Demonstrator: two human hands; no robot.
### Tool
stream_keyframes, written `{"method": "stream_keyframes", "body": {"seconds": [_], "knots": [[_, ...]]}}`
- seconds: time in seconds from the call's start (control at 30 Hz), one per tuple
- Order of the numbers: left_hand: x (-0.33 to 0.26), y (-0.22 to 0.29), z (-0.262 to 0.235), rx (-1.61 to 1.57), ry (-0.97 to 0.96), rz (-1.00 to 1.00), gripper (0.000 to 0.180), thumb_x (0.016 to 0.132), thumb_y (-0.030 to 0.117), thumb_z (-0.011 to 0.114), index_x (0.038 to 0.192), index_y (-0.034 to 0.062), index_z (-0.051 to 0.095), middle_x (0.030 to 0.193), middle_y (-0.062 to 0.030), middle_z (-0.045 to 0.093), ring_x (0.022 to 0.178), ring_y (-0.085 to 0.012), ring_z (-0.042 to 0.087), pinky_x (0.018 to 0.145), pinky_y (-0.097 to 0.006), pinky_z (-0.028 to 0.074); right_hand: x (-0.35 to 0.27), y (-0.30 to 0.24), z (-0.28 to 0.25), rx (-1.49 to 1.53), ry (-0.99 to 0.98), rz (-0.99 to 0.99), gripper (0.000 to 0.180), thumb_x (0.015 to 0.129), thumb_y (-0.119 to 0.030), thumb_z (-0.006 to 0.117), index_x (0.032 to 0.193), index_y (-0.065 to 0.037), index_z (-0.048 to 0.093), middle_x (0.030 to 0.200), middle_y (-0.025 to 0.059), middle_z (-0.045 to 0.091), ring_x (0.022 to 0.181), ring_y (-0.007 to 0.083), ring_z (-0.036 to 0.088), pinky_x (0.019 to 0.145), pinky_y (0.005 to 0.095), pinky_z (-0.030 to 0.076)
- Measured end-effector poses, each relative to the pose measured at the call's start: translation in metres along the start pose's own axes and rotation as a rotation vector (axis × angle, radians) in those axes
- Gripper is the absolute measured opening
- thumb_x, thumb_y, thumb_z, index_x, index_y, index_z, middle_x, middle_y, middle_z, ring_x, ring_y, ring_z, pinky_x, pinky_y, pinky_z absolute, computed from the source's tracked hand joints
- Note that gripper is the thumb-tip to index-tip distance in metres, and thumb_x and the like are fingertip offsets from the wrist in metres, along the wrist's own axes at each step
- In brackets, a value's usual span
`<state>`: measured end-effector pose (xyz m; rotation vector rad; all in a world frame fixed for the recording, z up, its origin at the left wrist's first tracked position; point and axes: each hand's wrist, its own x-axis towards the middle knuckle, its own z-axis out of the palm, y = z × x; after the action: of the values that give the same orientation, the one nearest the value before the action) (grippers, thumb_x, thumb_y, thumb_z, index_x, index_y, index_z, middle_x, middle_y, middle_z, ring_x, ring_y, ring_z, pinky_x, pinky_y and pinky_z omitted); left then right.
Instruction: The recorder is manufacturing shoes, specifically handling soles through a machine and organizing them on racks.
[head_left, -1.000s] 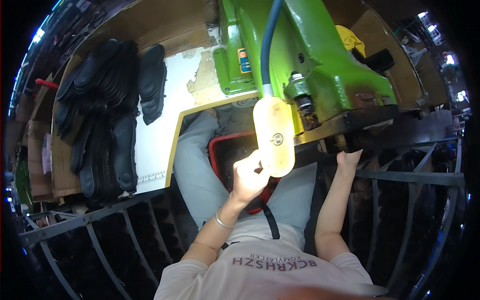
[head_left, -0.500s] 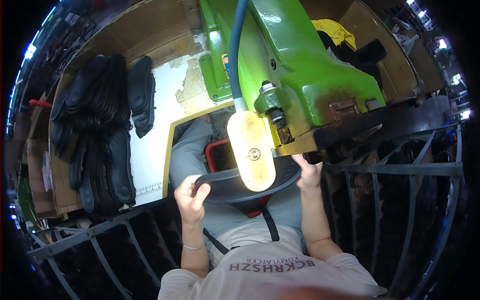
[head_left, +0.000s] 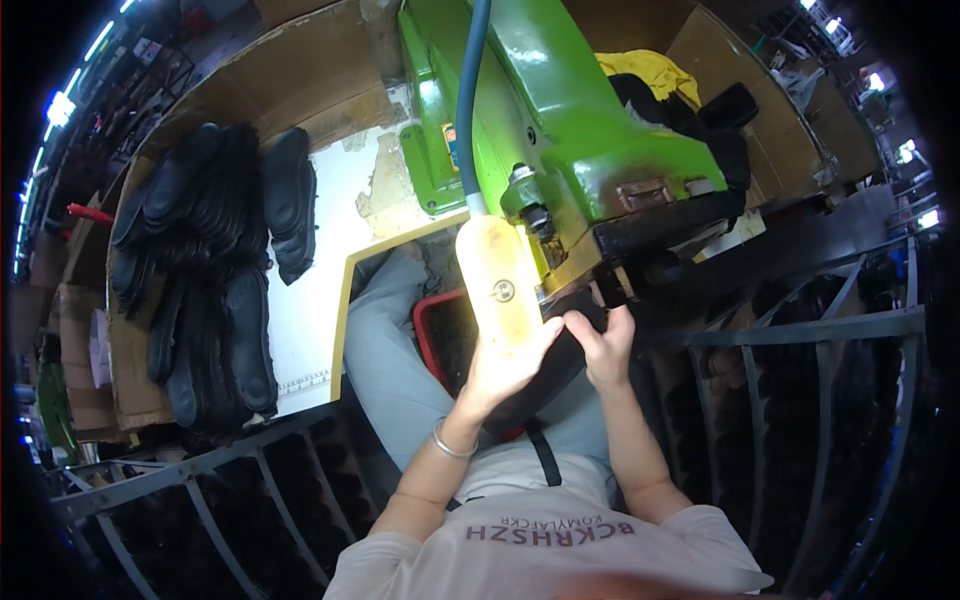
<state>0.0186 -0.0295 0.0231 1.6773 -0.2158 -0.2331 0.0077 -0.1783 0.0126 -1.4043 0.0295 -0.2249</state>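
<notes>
I hold a black shoe sole low in front of the green machine's working end. My left hand is closed on it, with its thumb near the metal edge of the machine; the lamp hides part of the fingers. My right hand pinches the sole's upper end between thumb and fingers, close beside the left thumb. The sole stands steeply tilted, and its lower part hangs over my lap. A lit yellow-white lamp on a blue-grey stem hangs just above my left hand.
Several black soles lie stacked in a cardboard-walled area on the left of the white table. The green machine body fills the upper middle. A red container stands below the table cutout. Metal racks flank me, with a yellow cloth at upper right.
My left hand has moved right and up, close to my right hand. The sole has swung from lying across between both hands to standing steeply tilted under the machine's edge.
</notes>
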Motion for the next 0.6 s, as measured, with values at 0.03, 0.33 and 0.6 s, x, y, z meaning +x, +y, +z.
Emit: {"method": "stream_keyframes", "body": {"seconds": [0.03,0.33,0.6], "knots": [[0.005,-0.006,0.005,0.105,0.069,0.112,0.019,0.087,0.018,0.062,0.096,0.0016,0.062,0.078,-0.0037,0.06,0.067,-0.0095,0.053,0.062,-0.025,0.044,-0.015,0.002,-0.002,0.027,0.028,0.064,0.043,0.073,-0.005,0.072,0.111,0.003,0.054,0.105,0.008,0.061,0.094,0.0141,0.059,0.084,0.0268,0.046],[-0.015,-0.017,0.033,-0.168,0.276,0.074,0.007,0.086,0.002,0.061,0.093,-0.0002,0.06,0.077,0.0023,0.058,0.066,-0.0017,0.049,0.058,-0.016,0.04,-0.152,0.033,-0.063,0.193,-0.128,0.633,0.051,0.073,-0.005,0.07,0.118,0.006,0.051,0.11,0.0103,0.06,0.101,0.0164,0.057,0.09,0.0304,0.045],[-0.017,-0.02,0.031,0.032,0.371,0.137,0.021,0.083,-0.005,0.061,0.102,-0.0024,0.054,0.083,-0.0032,0.059,0.072,-0.0057,0.055,0.063,-0.017,0.045,-0.083,-0.036,-0.097,0.213,0.269,0.381,0.043,0.075,-0.01,0.057,0.113,0.004,0.043,0.089,0.0147,0.06,0.06,0.0189,0.061,0.04,0.0292,0.049]]}}
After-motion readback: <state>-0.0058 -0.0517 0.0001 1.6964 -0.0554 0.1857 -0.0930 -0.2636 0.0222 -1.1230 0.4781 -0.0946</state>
